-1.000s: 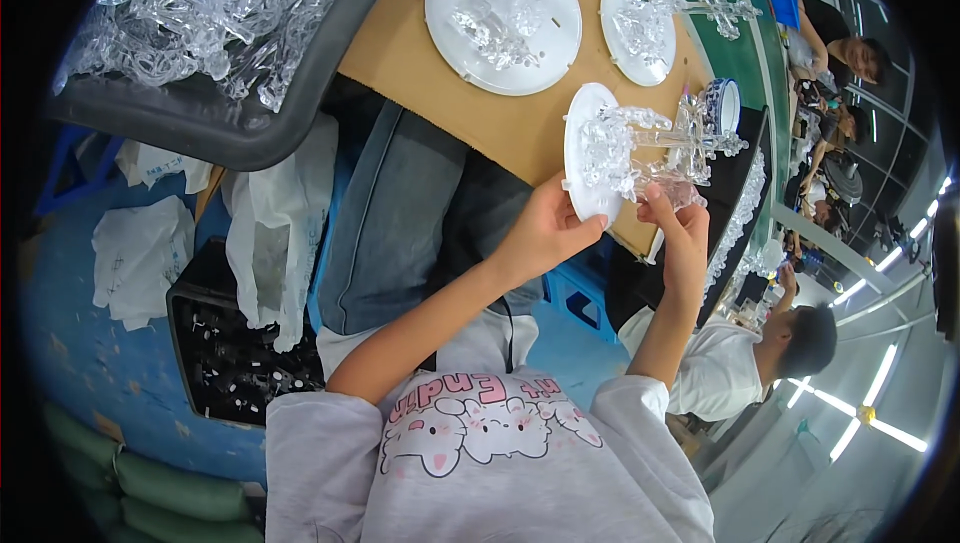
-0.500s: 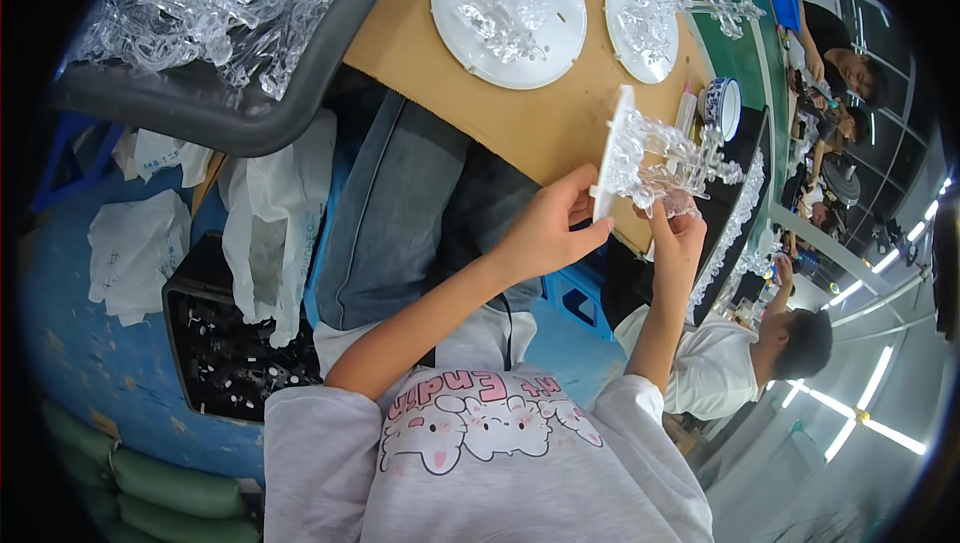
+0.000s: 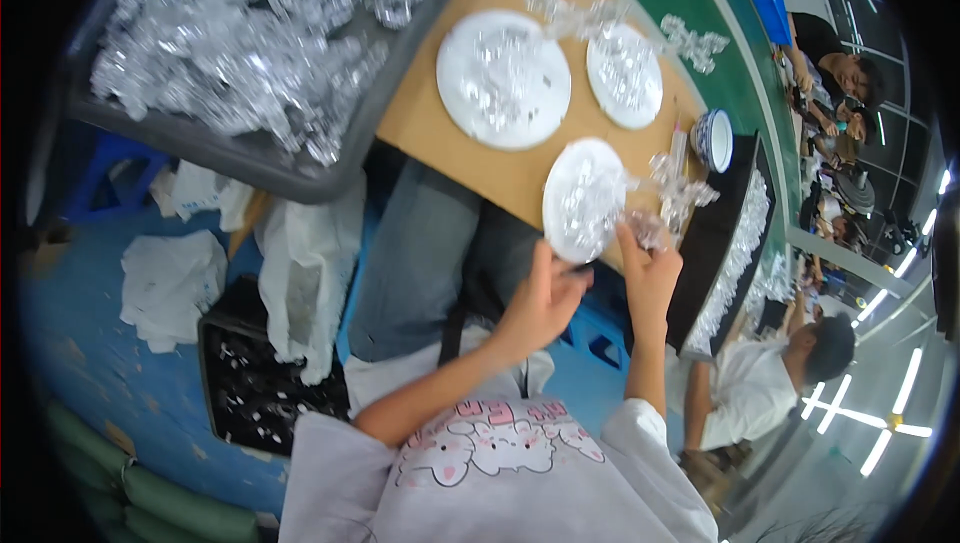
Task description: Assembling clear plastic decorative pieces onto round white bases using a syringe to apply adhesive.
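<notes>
A white round disc with a clear, crystal-like plastic piece on it leans at the cardboard's near edge, face toward me. My left hand is at its lower rim, thumb and fingers smeared by motion; whether they grip the rim does not show. Just right of the disc, my right hand pinches a pinkish clear plastic piece between thumb and fingers. Beyond it stretches a branching clear plastic piece. Two more white discs, one at left and one farther right, lie on the cardboard with clear pieces on them.
Clear plastic parts fill a large dark tray at upper left. Brown cardboard covers the near table. A blue-and-white bowl stands by a dark tray of clear parts. A black bin sits on the floor. Co-workers sit at right.
The disc has turned from edge-on to showing its face and moved down and left in view. My left hand has slid down its rim. The whole view has shifted, showing more of the large tray.
</notes>
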`<action>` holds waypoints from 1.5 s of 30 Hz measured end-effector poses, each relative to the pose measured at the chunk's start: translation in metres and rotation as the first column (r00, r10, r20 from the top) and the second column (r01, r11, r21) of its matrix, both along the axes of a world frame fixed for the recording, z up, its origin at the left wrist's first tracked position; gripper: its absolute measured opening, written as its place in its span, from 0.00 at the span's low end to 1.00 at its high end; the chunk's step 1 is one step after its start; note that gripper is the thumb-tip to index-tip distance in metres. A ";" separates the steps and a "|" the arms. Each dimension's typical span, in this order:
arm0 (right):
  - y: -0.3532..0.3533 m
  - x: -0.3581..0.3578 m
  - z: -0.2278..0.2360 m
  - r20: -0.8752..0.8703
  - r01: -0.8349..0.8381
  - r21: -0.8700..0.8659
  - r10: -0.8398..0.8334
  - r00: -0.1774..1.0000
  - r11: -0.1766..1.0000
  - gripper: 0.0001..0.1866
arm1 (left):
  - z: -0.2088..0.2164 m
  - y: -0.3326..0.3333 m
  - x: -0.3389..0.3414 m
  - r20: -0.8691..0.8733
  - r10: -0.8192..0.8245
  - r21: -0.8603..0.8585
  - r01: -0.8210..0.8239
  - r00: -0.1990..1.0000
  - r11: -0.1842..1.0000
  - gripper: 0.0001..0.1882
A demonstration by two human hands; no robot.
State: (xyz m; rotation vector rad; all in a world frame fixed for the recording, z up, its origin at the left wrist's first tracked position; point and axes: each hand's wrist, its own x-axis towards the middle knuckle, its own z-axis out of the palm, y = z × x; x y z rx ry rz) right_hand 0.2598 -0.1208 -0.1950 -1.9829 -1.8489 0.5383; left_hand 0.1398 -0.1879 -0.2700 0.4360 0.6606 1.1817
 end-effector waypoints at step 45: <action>-0.029 0.138 0.076 -0.113 0.573 0.131 -0.562 0.819 0.809 0.08 | 0.125 0.534 -0.198 -0.574 0.705 0.575 0.408 -0.417 0.710 0.08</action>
